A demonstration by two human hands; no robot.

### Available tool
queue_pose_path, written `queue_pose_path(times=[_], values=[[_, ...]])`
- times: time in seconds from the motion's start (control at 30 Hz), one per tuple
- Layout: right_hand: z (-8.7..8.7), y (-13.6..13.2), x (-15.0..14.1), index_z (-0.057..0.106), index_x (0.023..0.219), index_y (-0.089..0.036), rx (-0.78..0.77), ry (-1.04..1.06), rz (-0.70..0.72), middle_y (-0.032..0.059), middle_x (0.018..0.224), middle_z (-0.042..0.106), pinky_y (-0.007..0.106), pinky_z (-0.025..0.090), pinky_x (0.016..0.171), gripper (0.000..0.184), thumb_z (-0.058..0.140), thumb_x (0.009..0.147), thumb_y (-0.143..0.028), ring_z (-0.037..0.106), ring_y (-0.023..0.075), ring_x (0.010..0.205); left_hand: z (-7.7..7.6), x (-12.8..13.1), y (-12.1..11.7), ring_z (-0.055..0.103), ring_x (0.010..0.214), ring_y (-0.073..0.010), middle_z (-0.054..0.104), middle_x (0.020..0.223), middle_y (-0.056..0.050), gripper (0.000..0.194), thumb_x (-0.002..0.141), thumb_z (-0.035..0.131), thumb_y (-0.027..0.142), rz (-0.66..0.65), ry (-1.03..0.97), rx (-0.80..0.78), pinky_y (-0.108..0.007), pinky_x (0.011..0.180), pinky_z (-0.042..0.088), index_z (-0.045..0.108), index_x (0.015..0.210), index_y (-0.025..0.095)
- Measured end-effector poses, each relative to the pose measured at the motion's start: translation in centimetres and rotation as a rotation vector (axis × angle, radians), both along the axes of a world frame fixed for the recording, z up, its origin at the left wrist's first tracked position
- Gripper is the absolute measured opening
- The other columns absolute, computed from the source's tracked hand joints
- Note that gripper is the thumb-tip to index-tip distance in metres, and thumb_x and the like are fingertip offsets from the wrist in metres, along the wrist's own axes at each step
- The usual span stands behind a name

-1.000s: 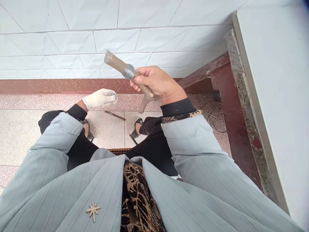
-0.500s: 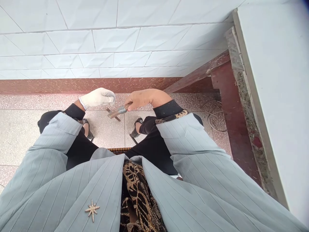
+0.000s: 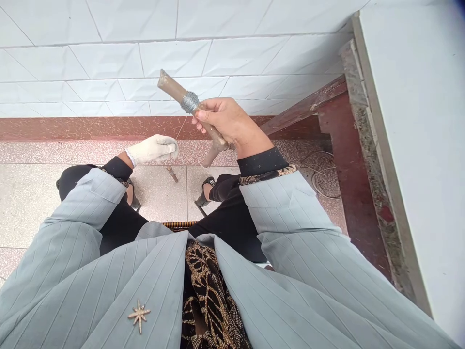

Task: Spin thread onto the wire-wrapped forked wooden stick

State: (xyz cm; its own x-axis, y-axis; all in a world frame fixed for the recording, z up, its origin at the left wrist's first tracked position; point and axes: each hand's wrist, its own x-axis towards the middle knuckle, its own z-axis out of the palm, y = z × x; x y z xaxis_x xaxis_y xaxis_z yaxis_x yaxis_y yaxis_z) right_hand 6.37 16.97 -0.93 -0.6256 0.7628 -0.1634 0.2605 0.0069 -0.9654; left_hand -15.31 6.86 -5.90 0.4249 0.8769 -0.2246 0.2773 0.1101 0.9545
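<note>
While the gloved left hand and the bare right hand stand apart, the left has its curled fingers closed about a thin strand. A short brown stick shows just below the glove — hanging or lying on the floor, I cannot tell. The strand slants up to a grey winding around a forked stick, which tilts up leftward before the tiled wall. The right hand grips it below the winding — the fork points downward. Farther right, a loose cable lies on the floor.

The light is bright, soft; edges look stretched.
</note>
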Motion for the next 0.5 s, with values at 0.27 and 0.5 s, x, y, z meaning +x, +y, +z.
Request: queue_pose_path(times=[0.27,0.5], values=[[-2.2,1.4,-0.4,0.069,0.092,-0.016,0.463,-0.71,0.289,0.0118,0.094,0.07,0.035,0.045,0.075,0.008,0.068,0.094,-0.023,0.06,0.0217,0.085,0.1,-0.2,-0.2,0.039,0.049,-0.0065,0.049,0.059,0.005,0.036,0.101,0.071,0.048,-0.112,0.046,0.025,-0.02,0.05,0.033,0.071,0.087,0.014],[-1.2,1.2,1.0,0.078,0.095,-0.016,0.011,-0.457,1.066,-0.001,0.076,0.068,0.029,0.044,0.069,0.019,0.077,0.088,-0.034,0.057,0.0129,0.068,0.0,-1.5,0.2,0.048,0.057,-0.0081,0.06,0.067,0.001,0.021,0.098,0.072,0.031,0.007,0.106,0.087,-0.021,0.057,0.041,0.07,0.085,0.013]])
